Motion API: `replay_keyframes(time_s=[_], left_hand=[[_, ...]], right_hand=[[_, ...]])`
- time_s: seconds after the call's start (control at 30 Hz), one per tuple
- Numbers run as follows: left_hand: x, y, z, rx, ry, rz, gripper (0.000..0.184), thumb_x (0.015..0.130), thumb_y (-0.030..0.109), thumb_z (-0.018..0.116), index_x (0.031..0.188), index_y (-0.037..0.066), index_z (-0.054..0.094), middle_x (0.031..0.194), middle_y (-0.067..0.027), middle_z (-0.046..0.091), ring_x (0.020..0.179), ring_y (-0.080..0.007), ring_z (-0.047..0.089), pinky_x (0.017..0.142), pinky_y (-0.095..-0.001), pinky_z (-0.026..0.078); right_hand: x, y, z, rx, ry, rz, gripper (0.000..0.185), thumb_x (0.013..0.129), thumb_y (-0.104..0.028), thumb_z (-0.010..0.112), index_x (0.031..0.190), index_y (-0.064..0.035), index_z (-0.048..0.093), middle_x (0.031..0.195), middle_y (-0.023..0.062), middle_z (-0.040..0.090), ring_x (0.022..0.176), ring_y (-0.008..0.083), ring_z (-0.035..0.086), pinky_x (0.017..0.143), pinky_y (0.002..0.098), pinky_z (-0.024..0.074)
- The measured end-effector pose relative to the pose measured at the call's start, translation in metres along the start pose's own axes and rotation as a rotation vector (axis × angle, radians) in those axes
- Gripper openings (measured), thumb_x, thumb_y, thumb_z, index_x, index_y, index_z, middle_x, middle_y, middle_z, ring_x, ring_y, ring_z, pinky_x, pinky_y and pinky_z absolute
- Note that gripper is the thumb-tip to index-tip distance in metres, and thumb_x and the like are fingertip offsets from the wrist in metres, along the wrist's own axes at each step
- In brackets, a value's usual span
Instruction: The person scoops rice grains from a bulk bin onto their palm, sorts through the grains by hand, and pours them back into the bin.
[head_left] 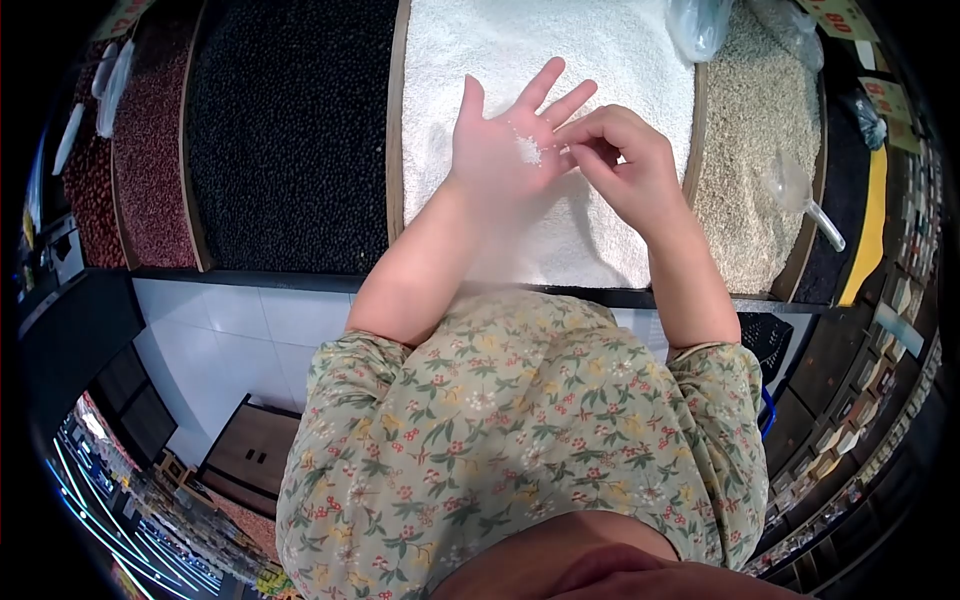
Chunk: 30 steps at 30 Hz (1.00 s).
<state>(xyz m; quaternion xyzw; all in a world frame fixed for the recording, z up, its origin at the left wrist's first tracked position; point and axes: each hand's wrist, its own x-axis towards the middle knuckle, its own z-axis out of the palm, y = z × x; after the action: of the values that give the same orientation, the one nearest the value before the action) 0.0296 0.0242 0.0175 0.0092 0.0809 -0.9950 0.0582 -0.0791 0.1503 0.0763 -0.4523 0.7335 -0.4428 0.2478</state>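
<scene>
My left hand [488, 150] is held palm up over the bin of white rice [540, 30], its thumb and fingers spread. A small heap of white rice grains [529, 150] lies on the palm, with a few loose grains scattered around it. My right hand [632, 165] is beside it, thumb and forefinger pinched together at the edge of the left palm, near the little finger. Whatever is between those fingertips is too small to make out. A hazy smear covers the left wrist.
Wooden dividers separate black beans [290, 130] and small red beans [155, 140] on the left. Pale grain [745, 190] fills the bin on the right, where a clear scoop [800, 195] rests. Plastic bags [700, 28] and price signs line the far side.
</scene>
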Motion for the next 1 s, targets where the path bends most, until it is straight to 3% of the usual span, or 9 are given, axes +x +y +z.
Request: replay_keyframes(time_s=[0.13, 0.2, 0.23, 0.3, 0.33, 0.4, 0.43, 0.5, 1.0], left_hand=[[-0.001, -0.006, 0.001, -0.195, -0.035, -0.085, 0.087, 0.088, 0.075, 0.017, 0.152, 0.017, 0.015, 0.155, -0.0232, 0.011, 0.14, -0.0418, 0.02, 0.114, -0.0535, 0.019], [-0.002, -0.003, 0.004, 0.153, 0.075, 0.019, 0.088, 0.088, 0.075, 0.017, 0.152, 0.015, 0.016, 0.155, -0.0233, 0.011, 0.141, -0.0407, 0.02, 0.114, -0.0526, 0.02], [-0.002, -0.004, 0.003, 0.152, 0.074, 0.019, 0.088, 0.088, 0.075, 0.017, 0.152, 0.015, 0.016, 0.155, -0.0233, 0.011, 0.141, -0.0407, 0.02, 0.114, -0.0526, 0.02], [-0.002, -0.005, 0.0, -0.209, -0.042, -0.083, 0.088, 0.087, 0.076, 0.018, 0.152, 0.016, 0.016, 0.155, -0.0228, 0.012, 0.141, -0.0403, 0.021, 0.113, -0.0538, 0.019], [-0.003, -0.004, 0.002, -0.208, -0.041, -0.08, 0.088, 0.087, 0.076, 0.018, 0.152, 0.016, 0.016, 0.155, -0.0228, 0.012, 0.141, -0.0403, 0.021, 0.113, -0.0538, 0.019], [-0.001, -0.001, 0.005, 0.16, 0.068, 0.035, 0.089, 0.087, 0.076, 0.019, 0.152, 0.016, 0.016, 0.155, -0.0224, 0.012, 0.14, -0.0412, 0.021, 0.113, -0.0552, 0.02], [-0.001, -0.001, 0.003, 0.159, 0.066, 0.035, 0.089, 0.087, 0.076, 0.019, 0.152, 0.016, 0.016, 0.155, -0.0224, 0.012, 0.14, -0.0412, 0.021, 0.113, -0.0552, 0.02], [-0.002, -0.001, -0.003, -0.194, -0.056, -0.065, 0.089, 0.086, 0.077, 0.02, 0.152, 0.017, 0.015, 0.155, -0.0235, 0.01, 0.14, -0.0435, 0.021, 0.112, -0.0567, 0.02], [-0.004, 0.0, -0.007, -0.13, -0.123, -0.029, 0.09, 0.086, 0.077, 0.017, 0.152, 0.017, 0.015, 0.156, -0.0235, 0.007, 0.139, -0.0425, 0.022, 0.111, -0.057, 0.023]], right_hand=[[-0.001, 0.002, 0.001, -0.066, 0.008, -0.029, 0.009, 0.078, 0.001, 0.065, 0.087, -0.0003, 0.064, 0.081, 0.0067, 0.059, 0.068, 0.0144, 0.061, 0.059, 0.0252, 0.0492], [-0.001, 0.002, 0.001, -0.075, -0.011, -0.025, 0.008, 0.081, 0.007, 0.062, 0.087, 0.0029, 0.065, 0.085, 0.007, 0.06, 0.071, 0.0119, 0.063, 0.059, 0.0214, 0.051], [-0.001, 0.003, 0.001, -0.074, 0.009, -0.036, 0.01, 0.078, 0.001, 0.065, 0.087, -0.0005, 0.064, 0.082, 0.0071, 0.059, 0.068, 0.0153, 0.061, 0.059, 0.0251, 0.0493], [-0.001, 0.004, 0.002, -0.071, 0.025, -0.049, 0.013, 0.075, -0.004, 0.068, 0.087, -0.0038, 0.063, 0.078, 0.0073, 0.059, 0.064, 0.0187, 0.058, 0.059, 0.0289, 0.0476], [-0.001, 0.004, 0.002, -0.06, 0.027, -0.046, 0.013, 0.075, -0.004, 0.068, 0.087, -0.0039, 0.063, 0.078, 0.0074, 0.059, 0.064, 0.0189, 0.058, 0.059, 0.029, 0.0476], [-0.001, 0.004, 0.003, -0.052, 0.032, -0.043, 0.013, 0.075, -0.004, 0.068, 0.087, -0.0039, 0.064, 0.078, 0.0076, 0.059, 0.064, 0.0191, 0.058, 0.059, 0.0291, 0.0476], [-0.002, 0.004, 0.003, -0.044, 0.027, -0.045, 0.013, 0.075, -0.004, 0.068, 0.087, -0.0038, 0.064, 0.078, 0.0077, 0.059, 0.065, 0.0191, 0.058, 0.059, 0.0292, 0.0476], [-0.001, 0.004, 0.003, -0.033, 0.022, -0.048, 0.013, 0.075, -0.004, 0.068, 0.087, -0.0038, 0.064, 0.078, 0.0079, 0.059, 0.065, 0.0192, 0.058, 0.059, 0.0293, 0.0476], [-0.002, -0.012, 0.003, -0.142, -0.048, -0.095, 0.014, 0.076, -0.004, 0.067, 0.09, -0.0041, 0.064, 0.079, 0.0081, 0.06, 0.065, 0.0205, 0.06, 0.06, 0.03, 0.0491]])
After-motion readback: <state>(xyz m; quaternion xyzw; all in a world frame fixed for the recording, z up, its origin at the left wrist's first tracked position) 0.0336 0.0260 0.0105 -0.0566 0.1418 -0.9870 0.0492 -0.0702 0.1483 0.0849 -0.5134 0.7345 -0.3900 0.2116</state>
